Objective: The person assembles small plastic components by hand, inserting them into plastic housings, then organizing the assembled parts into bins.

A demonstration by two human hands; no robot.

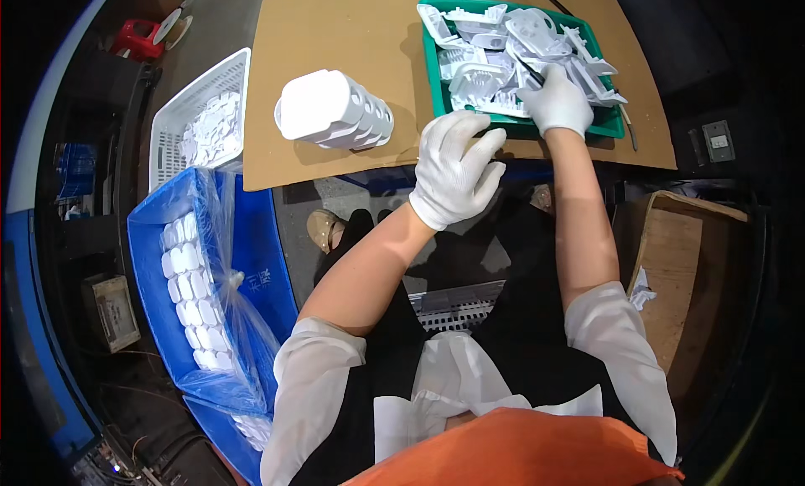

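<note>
My right hand point(558, 103), in a white knitted glove, is at the near side of a green tray point(433, 71). Its fingers are closed on a slim black tool point(528, 70), whose exact kind I cannot make out. White molded plastic parts point(476, 83) lie heaped in the tray around that hand. My left hand point(453, 171), gloved too, hovers by the table's near edge with fingers apart and nothing visible in them. Left of it stands a neat stack of white plastic pieces point(323, 109) with rounded corners.
Brown cardboard covers the table point(335, 33). At left are a white basket point(159, 142) of small white pieces and a blue bin point(155, 259), lined with clear plastic, holding rows of white parts. A wooden box point(671, 276) stands at right. Thin rods lie beside the tray.
</note>
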